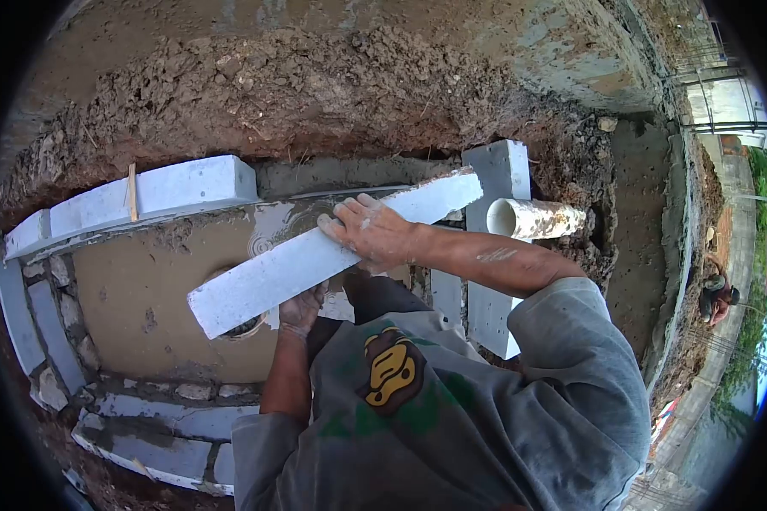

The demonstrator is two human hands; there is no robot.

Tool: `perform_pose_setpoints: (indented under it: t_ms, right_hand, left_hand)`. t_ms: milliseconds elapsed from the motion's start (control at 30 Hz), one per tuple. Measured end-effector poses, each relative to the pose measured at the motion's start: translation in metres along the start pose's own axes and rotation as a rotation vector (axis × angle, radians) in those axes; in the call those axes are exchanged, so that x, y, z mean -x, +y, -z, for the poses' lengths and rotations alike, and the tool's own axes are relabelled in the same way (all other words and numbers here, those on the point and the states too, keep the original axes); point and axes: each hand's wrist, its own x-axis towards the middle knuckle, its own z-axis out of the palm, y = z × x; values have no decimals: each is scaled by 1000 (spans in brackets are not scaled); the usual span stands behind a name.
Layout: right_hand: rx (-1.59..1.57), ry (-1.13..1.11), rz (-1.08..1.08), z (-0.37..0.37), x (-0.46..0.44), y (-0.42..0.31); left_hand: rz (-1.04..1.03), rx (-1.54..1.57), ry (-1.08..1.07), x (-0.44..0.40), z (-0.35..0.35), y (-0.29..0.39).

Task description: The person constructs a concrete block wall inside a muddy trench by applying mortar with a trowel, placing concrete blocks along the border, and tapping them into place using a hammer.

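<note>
Grey T-shirt [486, 426] cloth, printed with a yellow-and-brown figure, fills the bottom centre of the frame. Above it, a long white lightweight concrete block [268, 287] slants through the centre, its right end higher than its left. The right hand [368, 228] has its grip clamped over the block's upper edge, fingers curled on the far side; the left hand [305, 308] has its grip on the lower edge from beneath, its fingers partly hidden. Under the block's left part, a round container [251, 327] stands in muddy water [153, 298]. Laid blocks [192, 189] run along the upper left, a wooden stick [132, 192] against them. Right of centre lies a mud-spattered pipe [550, 219]; a crouching person [717, 300] shows at far right.
</note>
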Motion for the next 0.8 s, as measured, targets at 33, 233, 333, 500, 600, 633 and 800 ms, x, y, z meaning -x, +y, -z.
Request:
perform_pose_setpoints:
  t_ms: [33, 233, 333, 500, 600, 633, 800]
  right_hand:
    - [-12, 14, -5, -9, 2, 11]
    - [40, -66, -85, -11, 5, 57]
    - [76, -128, -138, -9, 4, 70]
    - [105, -68, -177, -10, 12, 85]
    - [127, -33, -201, -3, 14, 87]
    - [130, -34, -206, 0, 14, 87]
    - [126, -67, -283, 7, 12, 95]
  left_hand:
    - [-13, 15, 63, -14, -2, -7]
    - [12, -1, 127, -87, 3, -48]
    - [0, 43, 109, -115, 6, -67]
    - [24, -107, 88, -144, -4, -82]
    - [32, -148, 122, -144, -33, -75]
    - [26, -161, 145, -142, -43, -70]
    - [-1, -146, 156, -168, -54, -71]
